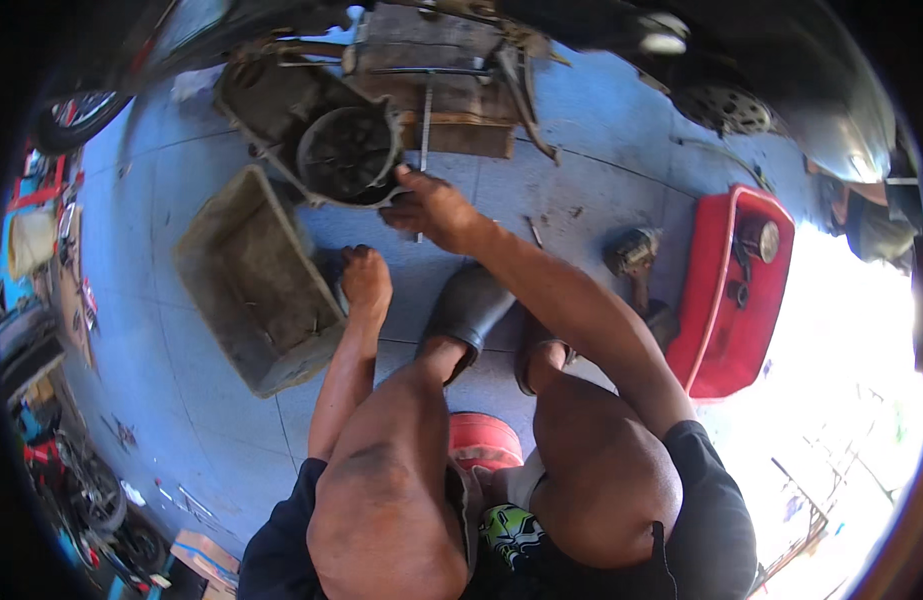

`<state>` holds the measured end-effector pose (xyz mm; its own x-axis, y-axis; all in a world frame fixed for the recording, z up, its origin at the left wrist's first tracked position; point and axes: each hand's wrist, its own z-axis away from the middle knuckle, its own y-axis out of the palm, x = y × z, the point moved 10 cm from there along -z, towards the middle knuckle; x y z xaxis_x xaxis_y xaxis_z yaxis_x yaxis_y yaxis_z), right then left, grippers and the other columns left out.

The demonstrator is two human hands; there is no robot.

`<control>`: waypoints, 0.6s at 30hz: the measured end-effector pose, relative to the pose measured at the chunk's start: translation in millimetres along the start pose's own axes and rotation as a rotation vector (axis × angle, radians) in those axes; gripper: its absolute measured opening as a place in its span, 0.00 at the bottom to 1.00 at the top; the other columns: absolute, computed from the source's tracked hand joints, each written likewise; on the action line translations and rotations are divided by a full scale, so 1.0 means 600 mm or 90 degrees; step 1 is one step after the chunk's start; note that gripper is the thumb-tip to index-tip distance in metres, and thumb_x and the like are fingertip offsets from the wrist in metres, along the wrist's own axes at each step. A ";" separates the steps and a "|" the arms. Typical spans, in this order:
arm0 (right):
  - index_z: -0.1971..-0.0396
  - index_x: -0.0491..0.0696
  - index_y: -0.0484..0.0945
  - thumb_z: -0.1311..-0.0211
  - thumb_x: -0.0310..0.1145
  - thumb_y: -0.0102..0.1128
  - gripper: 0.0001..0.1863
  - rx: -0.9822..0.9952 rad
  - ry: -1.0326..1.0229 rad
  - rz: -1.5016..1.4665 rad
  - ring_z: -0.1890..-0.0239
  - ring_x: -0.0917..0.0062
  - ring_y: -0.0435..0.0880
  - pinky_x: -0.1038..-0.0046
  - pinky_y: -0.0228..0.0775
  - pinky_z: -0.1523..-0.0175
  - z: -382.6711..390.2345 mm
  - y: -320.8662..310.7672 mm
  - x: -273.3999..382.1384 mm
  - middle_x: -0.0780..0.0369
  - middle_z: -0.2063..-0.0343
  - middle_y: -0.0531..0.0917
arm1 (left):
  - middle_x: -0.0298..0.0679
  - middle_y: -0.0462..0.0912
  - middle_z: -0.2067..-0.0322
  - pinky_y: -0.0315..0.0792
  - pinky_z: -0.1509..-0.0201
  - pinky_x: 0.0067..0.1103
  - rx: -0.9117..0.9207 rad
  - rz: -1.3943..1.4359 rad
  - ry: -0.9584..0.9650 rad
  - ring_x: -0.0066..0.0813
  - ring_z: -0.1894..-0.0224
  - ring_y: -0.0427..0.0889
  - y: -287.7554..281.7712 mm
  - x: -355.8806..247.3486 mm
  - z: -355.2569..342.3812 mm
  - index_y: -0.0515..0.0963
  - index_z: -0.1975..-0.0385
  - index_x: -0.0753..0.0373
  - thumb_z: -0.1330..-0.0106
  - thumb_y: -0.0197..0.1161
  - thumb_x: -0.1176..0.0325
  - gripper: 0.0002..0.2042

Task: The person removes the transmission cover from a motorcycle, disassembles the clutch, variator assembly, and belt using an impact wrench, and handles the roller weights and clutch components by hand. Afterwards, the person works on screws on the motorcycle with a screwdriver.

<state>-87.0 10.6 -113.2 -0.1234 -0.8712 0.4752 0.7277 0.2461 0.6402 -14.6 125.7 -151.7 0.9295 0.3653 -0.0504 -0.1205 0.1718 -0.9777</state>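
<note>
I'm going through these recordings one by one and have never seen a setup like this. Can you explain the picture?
There is no robot here, just a person's two bare hands. The one picture comes from a wide fisheye camera worn on the head, looking down, so straight edges bend near its rim and the person's own knees show below.

The right hand appears to grip the rim of a dark metal casing. The left hand is curled beside a grey-brown bin; whether it holds anything is unclear.

On the blue-grey floor, a red bin stands at the right with metal parts inside. A wooden block lies beyond the hands.
</note>
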 end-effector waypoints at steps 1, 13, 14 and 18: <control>0.44 0.40 0.69 0.38 0.46 0.60 0.30 0.012 0.004 0.010 0.58 0.65 0.82 0.64 0.78 0.56 0.009 -0.005 -0.004 0.54 0.53 0.79 | 0.47 0.78 0.66 0.78 0.61 0.28 -0.009 -0.027 -0.054 0.41 0.62 0.79 -0.002 0.007 0.005 0.78 0.73 0.65 0.40 0.52 0.73 0.07; 0.59 0.42 0.72 0.46 0.37 0.61 0.18 -0.365 -0.163 1.150 0.63 0.52 0.81 0.57 0.74 0.58 0.148 -0.326 0.109 0.49 0.67 0.82 | 0.53 0.80 0.67 0.80 0.63 0.32 0.014 0.247 -0.026 0.48 0.64 0.83 -0.039 -0.026 -0.032 0.68 0.52 0.73 0.47 0.63 0.73 0.22; 0.59 0.42 0.73 0.47 0.37 0.61 0.18 -0.306 -0.202 1.150 0.66 0.54 0.82 0.58 0.74 0.60 0.146 -0.306 0.103 0.49 0.69 0.82 | 0.54 0.80 0.64 0.80 0.65 0.32 -0.014 0.330 -0.011 0.47 0.67 0.84 -0.051 -0.040 -0.036 0.66 0.48 0.74 0.48 0.64 0.74 0.27; 0.61 0.40 0.75 0.46 0.35 0.64 0.17 -0.192 -0.243 0.860 0.73 0.65 0.84 0.65 0.75 0.65 0.153 -0.213 0.116 0.52 0.74 0.82 | 0.45 0.79 0.66 0.79 0.63 0.39 0.363 1.177 -0.138 0.41 0.66 0.82 -0.014 -0.134 -0.028 0.73 0.52 0.70 0.40 0.59 0.67 0.18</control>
<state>-250.2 -42.3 -106.8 0.6302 0.1303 0.7654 0.5379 0.6377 -0.5514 -82.4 79.6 -142.6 -0.5017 0.4958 -0.7088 -0.8650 -0.2823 0.4148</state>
